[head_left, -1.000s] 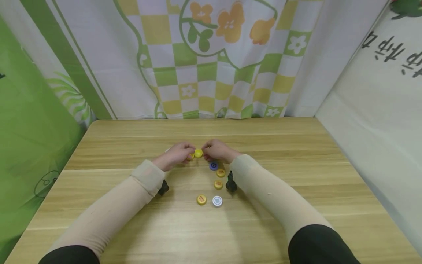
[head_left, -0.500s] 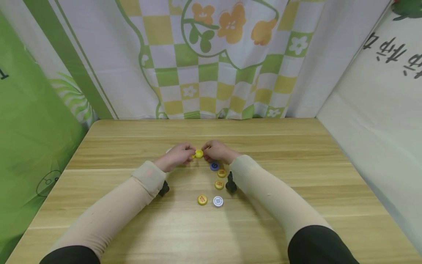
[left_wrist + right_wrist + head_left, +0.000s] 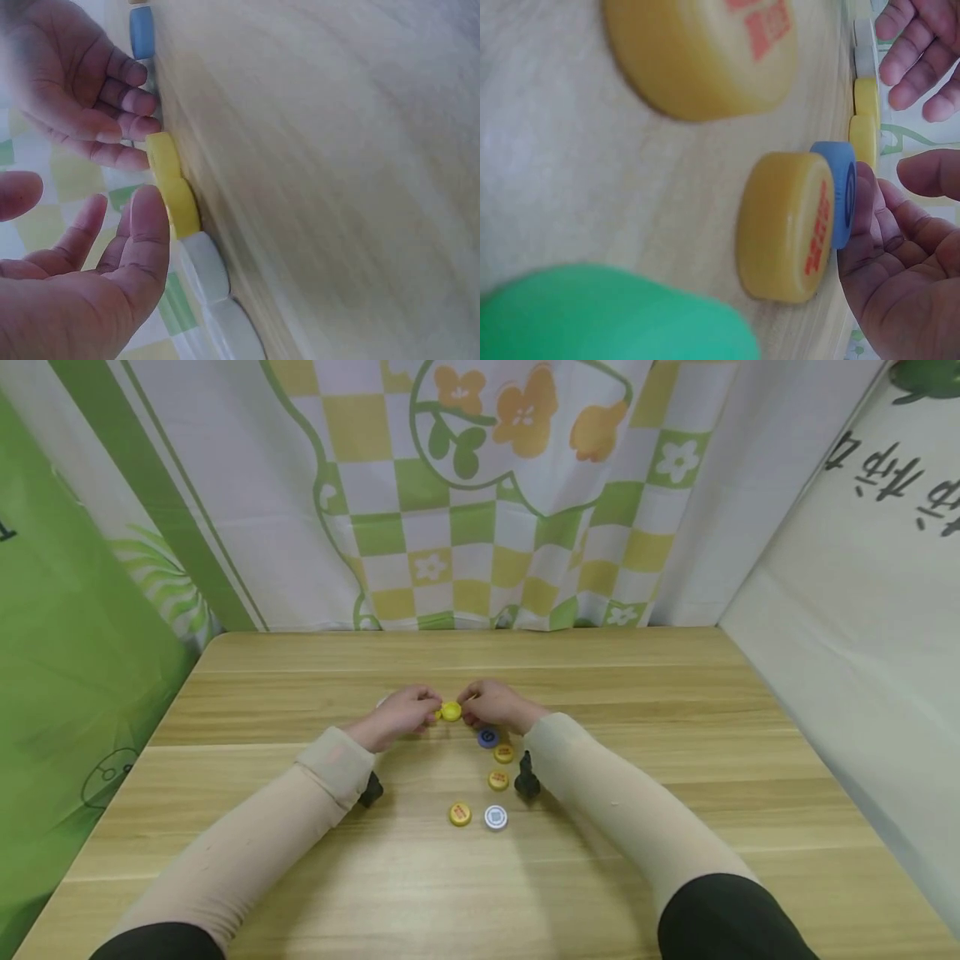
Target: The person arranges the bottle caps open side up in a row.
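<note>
Several bottle caps make a row on the wooden table. In the head view a bright yellow cap lies between my two hands. My left hand has its fingertips right at a second yellow cap, with the thumb held apart. White caps continue the row beside that hand. My right hand is at the row's other end, fingertips at the bright yellow cap, thumb apart. Close by that hand sit a blue cap and a yellow cap with red print.
Nearer the front lie two more yellow caps with red print, one here and one further forward, beside a white cap. A green rounded object shows close to the right wrist camera. A patterned curtain hangs behind the table.
Both hands stay almost in place around the yellow caps, with only slight finger movement. The other caps have not moved on the table.
</note>
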A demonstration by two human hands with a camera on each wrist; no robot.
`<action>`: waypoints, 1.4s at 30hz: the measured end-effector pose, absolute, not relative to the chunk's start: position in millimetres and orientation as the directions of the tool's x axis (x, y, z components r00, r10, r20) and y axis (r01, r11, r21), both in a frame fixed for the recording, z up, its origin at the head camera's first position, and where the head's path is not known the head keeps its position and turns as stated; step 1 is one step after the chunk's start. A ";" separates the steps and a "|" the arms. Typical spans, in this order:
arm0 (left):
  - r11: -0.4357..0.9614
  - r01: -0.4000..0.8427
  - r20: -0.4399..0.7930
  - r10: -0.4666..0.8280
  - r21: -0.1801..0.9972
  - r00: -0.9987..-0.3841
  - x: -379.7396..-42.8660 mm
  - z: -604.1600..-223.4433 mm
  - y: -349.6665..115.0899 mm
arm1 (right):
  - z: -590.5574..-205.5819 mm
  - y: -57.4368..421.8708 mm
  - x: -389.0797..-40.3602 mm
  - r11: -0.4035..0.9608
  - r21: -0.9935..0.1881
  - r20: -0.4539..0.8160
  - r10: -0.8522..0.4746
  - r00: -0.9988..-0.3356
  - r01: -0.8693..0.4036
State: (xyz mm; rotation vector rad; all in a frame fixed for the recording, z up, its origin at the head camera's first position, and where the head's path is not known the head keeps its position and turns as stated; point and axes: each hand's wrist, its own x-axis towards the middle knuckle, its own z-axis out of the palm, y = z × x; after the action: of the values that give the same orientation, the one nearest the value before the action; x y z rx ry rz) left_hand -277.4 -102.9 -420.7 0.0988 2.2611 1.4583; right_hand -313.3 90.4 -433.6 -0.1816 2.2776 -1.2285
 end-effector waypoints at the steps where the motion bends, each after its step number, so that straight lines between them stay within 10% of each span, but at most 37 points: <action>1: 0.437 -0.176 -0.323 0.288 0.882 -0.901 -277.4 -419.8 -103.2 | -433.6 91.0 -313.6 0.570 -0.811 -0.392 -0.361 -0.846 0.133; 42: 0.315 -0.236 -0.352 0.394 0.919 -0.849 -251.8 -439.0 -53.7 | -422.7 144.3 -297.5 0.721 -0.693 -0.463 -0.434 -0.772 0.010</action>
State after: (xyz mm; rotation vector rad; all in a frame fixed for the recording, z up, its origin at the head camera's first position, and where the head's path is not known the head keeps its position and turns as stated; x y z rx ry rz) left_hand -251.8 -53.7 -439.0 0.1399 2.0599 1.5712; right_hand -297.5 144.3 -422.7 -0.3200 2.2996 -0.9307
